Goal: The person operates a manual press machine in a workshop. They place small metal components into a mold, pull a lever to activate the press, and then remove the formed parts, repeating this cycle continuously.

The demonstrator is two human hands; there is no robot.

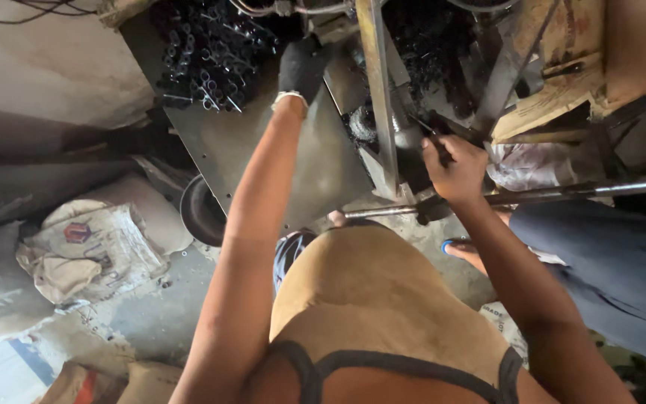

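At top centre the gloved left hand [300,71] reached beside a still-large heap of small dark metal parts [207,56], its fingers' state impossible to tell, while the right hand [454,170] was clamped round a dark lever handle [437,146] right of centre.

A grey metal work surface [263,150] slopes beneath a heap of small dark metal parts [207,52]. On the concrete floor [151,314] lie crumpled printed sacks [87,251].
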